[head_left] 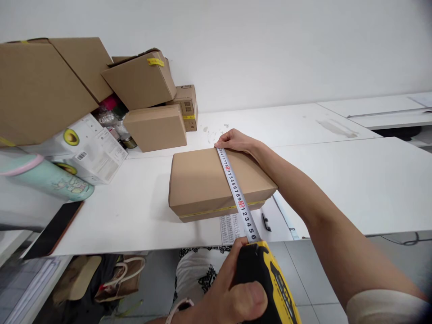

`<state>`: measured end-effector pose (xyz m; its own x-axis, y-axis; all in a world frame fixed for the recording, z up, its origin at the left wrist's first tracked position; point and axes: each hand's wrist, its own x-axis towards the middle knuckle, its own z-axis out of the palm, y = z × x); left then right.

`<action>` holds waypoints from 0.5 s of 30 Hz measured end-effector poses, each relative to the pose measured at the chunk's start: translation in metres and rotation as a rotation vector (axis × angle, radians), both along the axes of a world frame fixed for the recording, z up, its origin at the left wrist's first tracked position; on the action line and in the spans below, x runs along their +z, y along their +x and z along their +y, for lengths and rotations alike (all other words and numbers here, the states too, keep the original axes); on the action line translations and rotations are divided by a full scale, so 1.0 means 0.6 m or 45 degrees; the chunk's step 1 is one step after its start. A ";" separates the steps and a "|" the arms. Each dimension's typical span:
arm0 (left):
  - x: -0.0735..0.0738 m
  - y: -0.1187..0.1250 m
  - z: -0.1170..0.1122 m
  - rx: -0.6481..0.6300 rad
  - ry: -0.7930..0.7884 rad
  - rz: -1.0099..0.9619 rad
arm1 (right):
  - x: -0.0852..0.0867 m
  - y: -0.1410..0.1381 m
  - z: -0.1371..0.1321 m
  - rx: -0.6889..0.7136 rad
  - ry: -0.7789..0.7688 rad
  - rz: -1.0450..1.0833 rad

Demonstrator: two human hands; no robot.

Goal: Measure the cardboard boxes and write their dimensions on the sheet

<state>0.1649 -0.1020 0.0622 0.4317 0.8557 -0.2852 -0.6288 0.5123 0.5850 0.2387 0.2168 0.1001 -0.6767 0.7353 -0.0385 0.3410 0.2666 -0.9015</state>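
Note:
A closed brown cardboard box (199, 180) with yellow tape along its near side lies on the white table. Across its top runs the pulled-out blade (234, 184) of a tape measure. My right hand (234, 140) reaches over the box and pinches the blade's end at the far edge; its forearm passes over the box's right side. Below the table's front edge, my left hand (232, 288) is wrapped round the black and yellow tape measure case (273, 283). Printed sheets (231, 227) and a black pen (266, 221) lie partly under or beside the box.
Cardboard boxes (138, 85) are stacked at the back left, near a white carton with avocado pictures (97, 148). A mint-green bottle (50, 177) and a dark flat case (54, 229) lie at left. A paper bag (118, 279) stands below the table.

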 end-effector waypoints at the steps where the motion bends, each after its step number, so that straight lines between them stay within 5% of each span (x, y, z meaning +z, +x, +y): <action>1: -0.004 -0.001 -0.001 -0.002 -0.012 0.004 | -0.003 -0.003 0.008 0.028 0.017 -0.008; 11: -0.003 -0.021 -0.022 -0.004 -0.026 0.075 | -0.036 -0.020 0.044 0.044 0.032 0.033; 15: -0.021 -0.030 -0.023 0.080 -0.048 0.116 | -0.025 -0.013 0.056 -0.023 0.135 0.232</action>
<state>0.1471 -0.1159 0.0496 0.3481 0.8682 -0.3537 -0.6053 0.4963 0.6223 0.2311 0.2506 0.0848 -0.6519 0.7410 0.1613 0.1807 0.3584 -0.9159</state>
